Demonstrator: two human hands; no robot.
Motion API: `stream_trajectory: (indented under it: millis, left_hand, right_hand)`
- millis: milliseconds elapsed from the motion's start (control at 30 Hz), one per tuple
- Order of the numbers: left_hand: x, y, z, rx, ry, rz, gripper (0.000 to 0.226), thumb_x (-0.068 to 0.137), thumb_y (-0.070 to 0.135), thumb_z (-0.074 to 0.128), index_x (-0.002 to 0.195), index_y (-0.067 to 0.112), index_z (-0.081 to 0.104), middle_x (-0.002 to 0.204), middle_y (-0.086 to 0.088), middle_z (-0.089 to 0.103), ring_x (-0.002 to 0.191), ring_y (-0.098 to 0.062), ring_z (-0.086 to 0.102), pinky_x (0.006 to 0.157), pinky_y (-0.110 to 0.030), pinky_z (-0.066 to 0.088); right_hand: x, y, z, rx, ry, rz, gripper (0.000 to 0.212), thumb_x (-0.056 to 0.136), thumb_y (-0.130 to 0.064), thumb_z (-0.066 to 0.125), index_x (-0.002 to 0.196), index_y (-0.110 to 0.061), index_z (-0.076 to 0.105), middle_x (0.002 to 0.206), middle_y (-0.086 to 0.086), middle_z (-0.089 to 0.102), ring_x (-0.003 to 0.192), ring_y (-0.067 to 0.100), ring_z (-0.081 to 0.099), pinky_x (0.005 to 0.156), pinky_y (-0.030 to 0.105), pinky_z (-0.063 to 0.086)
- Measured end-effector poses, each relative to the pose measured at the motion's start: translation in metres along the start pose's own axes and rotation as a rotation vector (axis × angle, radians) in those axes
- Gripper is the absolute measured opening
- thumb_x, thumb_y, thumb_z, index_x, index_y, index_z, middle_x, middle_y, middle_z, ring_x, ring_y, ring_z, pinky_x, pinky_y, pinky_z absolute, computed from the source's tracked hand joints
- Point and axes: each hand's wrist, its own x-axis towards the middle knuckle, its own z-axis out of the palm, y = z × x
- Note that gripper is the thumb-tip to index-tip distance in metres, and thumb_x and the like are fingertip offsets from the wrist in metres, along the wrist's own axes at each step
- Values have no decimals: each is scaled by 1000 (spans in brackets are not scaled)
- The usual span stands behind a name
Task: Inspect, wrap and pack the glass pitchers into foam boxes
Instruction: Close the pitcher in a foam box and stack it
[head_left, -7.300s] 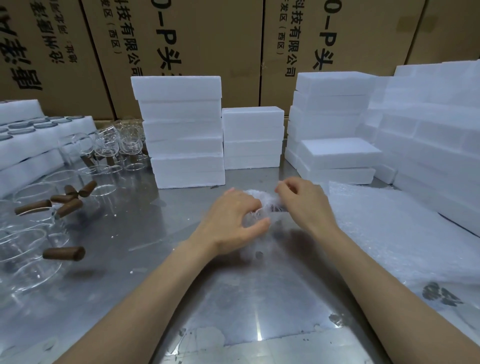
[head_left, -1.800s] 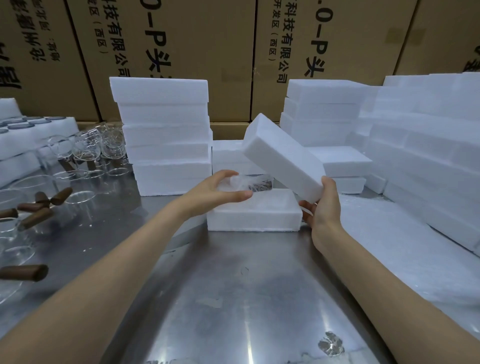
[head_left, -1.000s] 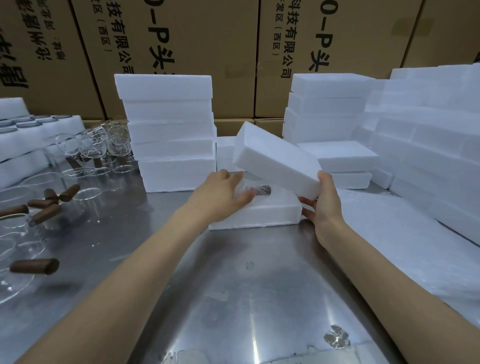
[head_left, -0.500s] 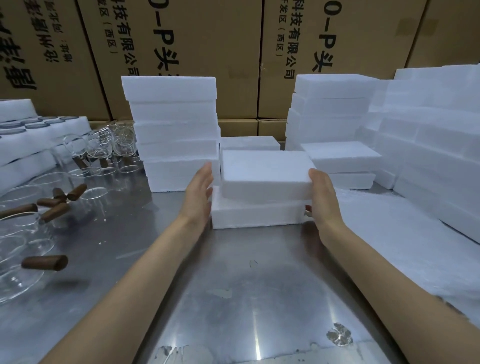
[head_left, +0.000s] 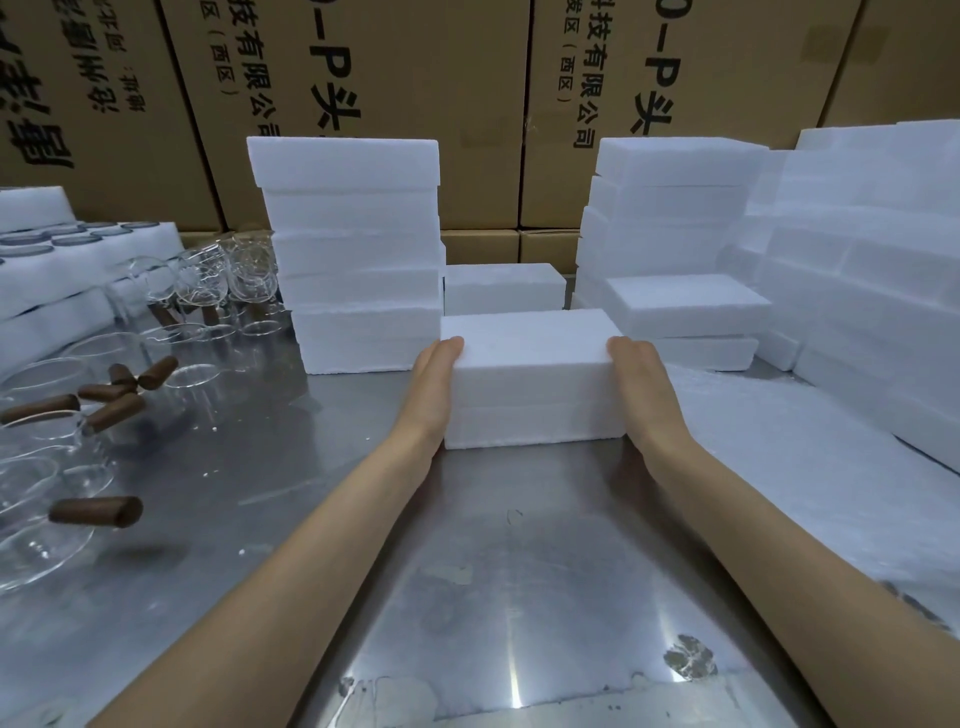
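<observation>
A closed white foam box (head_left: 532, 382) stands on the steel table (head_left: 498, 571) in front of me, its lid flush on the base. My left hand (head_left: 434, 392) presses flat against its left end with straight fingers. My right hand (head_left: 636, 387) presses flat against its right end. The wrapped pitcher inside is hidden. Bare glass pitchers (head_left: 62, 410) with brown wooden handles (head_left: 98, 512) lie at the left.
Stacks of foam boxes (head_left: 353, 249) rise behind at left centre, a single box (head_left: 504, 288) behind mine, more stacks (head_left: 675, 208) at right. Bubble wrap sheets (head_left: 779, 467) cover the right side. Cardboard cartons (head_left: 415, 78) form the back wall.
The tilted lid came down and now sits squarely on the base, covering the wrapped pitcher. Both hands moved to the box's two ends.
</observation>
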Motion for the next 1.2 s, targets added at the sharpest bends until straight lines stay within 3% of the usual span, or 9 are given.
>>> stream_trajectory:
  millis: [133, 300, 500, 600, 667, 800, 967, 1133, 1200]
  left_hand:
    - [1, 2, 1, 38, 11, -7, 48, 92, 46, 48, 130, 18, 51, 128, -1, 58, 116, -19, 56, 96, -33, 44]
    - [-1, 8, 4, 22, 40, -67, 73, 65, 54, 49, 126, 15, 52, 119, -4, 59, 101, -21, 58, 77, -31, 44]
    - [0, 5, 3, 44, 63, -69, 41, 92, 44, 44, 121, 17, 54, 116, -4, 60, 103, -23, 56, 88, -36, 42]
    - [0, 5, 3, 7, 64, -50, 25, 94, 40, 42, 97, 23, 61, 94, 2, 64, 88, -19, 59, 82, -35, 44]
    - [-1, 6, 3, -23, 63, -50, 25, 94, 38, 43, 84, 26, 62, 82, 4, 65, 78, -17, 60, 76, -33, 46]
    - [-2, 7, 3, -60, 57, -70, 24, 94, 37, 45, 83, 26, 62, 83, 3, 65, 80, -19, 60, 82, -35, 45]
    - [-6, 10, 5, -108, 63, -99, 21, 92, 39, 49, 81, 27, 63, 77, 5, 66, 75, -18, 61, 81, -35, 46]
    - [-7, 14, 7, -133, 57, -132, 22, 91, 43, 51, 83, 28, 64, 79, 5, 68, 79, -19, 63, 87, -37, 49]
    - [-8, 15, 8, -139, 44, -135, 21, 91, 44, 51, 85, 28, 64, 81, 4, 69, 80, -19, 64, 87, -37, 49]
  right_hand:
    - [4, 0, -1, -38, 1, 38, 31, 92, -44, 34, 109, -21, 46, 90, -13, 48, 82, 4, 45, 62, 27, 32]
    - [6, -3, -3, -109, -27, 52, 35, 91, -48, 34, 109, -19, 44, 90, -11, 47, 81, 6, 45, 59, 28, 31]
    - [5, -8, -2, -143, -46, 50, 41, 90, -48, 33, 116, -18, 44, 93, -9, 49, 84, 10, 47, 67, 32, 34]
    - [3, -10, 0, -157, -45, 47, 46, 91, -46, 33, 124, -16, 43, 104, -2, 51, 96, 20, 49, 75, 35, 35]
    - [3, -11, 0, -137, -51, 55, 47, 91, -45, 35, 126, -14, 43, 107, -1, 50, 97, 20, 48, 72, 34, 35]
    - [1, -12, 1, -44, -87, 134, 49, 91, -45, 38, 130, -16, 39, 116, 0, 49, 101, 19, 48, 72, 32, 36]
    - [-2, -9, 8, 52, -31, 186, 52, 85, -47, 38, 132, -25, 40, 124, -1, 49, 115, 25, 45, 101, 43, 37]
    - [-7, -14, 12, 207, 7, 114, 37, 92, -35, 39, 128, -30, 47, 116, -9, 49, 93, 6, 46, 69, 26, 35]
    - [-8, -15, 12, 224, 21, 115, 33, 91, -35, 40, 123, -28, 49, 110, -10, 50, 87, 2, 45, 65, 24, 34]
